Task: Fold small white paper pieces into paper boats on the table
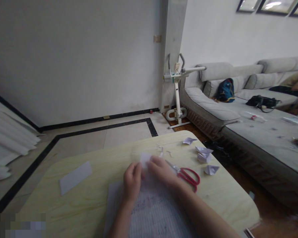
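Between my two hands is a small white piece of paper [145,157], pinched at its left side by my left hand [132,180] and at its right by my right hand [161,170]. Both hands are closed on it above a large lined sheet with writing [149,215]. Just right of my right hand lie red-handled scissors [190,177], their blades partly hidden by that hand. Thin paper scraps [162,151] are scattered beyond my fingers. Motion blur softens the fingertips.
Several folded paper pieces [204,154] stand along the table's right edge. A white paper strip [75,177] lies on the left of the table [89,211]. Past the table are an exercise machine [177,92] and a grey sofa [263,142] with bags and a seated person [295,82].
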The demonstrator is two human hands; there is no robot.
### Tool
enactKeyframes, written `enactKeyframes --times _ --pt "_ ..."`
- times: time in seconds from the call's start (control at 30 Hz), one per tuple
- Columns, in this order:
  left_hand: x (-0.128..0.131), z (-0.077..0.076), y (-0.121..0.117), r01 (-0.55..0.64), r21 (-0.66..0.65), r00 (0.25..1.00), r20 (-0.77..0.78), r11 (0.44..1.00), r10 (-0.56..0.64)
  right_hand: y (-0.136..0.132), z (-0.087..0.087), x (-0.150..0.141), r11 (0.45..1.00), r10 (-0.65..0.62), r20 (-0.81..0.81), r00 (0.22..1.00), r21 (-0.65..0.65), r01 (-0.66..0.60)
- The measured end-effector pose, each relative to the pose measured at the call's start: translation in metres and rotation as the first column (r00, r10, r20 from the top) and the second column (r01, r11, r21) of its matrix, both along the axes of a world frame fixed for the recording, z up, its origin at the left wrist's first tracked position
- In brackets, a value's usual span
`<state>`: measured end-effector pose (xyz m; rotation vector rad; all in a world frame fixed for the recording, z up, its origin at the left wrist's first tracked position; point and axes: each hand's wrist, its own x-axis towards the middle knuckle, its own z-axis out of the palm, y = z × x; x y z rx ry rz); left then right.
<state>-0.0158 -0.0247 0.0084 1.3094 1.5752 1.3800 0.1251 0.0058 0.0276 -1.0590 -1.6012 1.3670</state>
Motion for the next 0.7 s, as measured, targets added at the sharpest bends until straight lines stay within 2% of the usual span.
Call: enactKeyframes --times 0.13,0.3,0.43,0.5,0.63,0.7 --pt "-0.0004 -0.0013 0.0 -0.013 0.006 1.0 0.009 1.0 0.012 -0.001 0.0004 -0.0003 0.994 0.105 -0.03 0.994 0.009 -0.104" --pt "0.0013 -0.0058 -0.0001 0.058 -0.012 0.993 0.106 0.998 -0.056 0.0009 -0.0034 -0.0008 0.998 0.054 -0.099 0.994 -0.025 -0.056" --pt "0.0024 -0.0032 -0.0004 0.097 -0.006 0.987 0.129 0.995 -0.096 0.0017 -0.0031 -0.0011 0.995 0.06 -0.148 0.987 -0.065 -0.07" --pt "0.0023 -0.0015 -0.0009 0.102 -0.011 0.987 0.129 0.995 -0.099 0.0023 -0.0028 -0.001 0.997 0.022 -0.129 0.991 -0.069 -0.031" --pt "0.0016 -0.0023 -0.0012 0.136 -0.02 0.985 0.106 0.991 -0.133 0.0048 -0.0058 0.0005 0.988 -0.144 -0.042 0.989 -0.059 0.142" --pt "0.001 -0.0037 -0.0003 0.104 0.0 0.99 0.096 0.995 -0.103 0.0053 -0.0074 0.0012 0.988 -0.146 -0.044 0.988 -0.064 0.143"
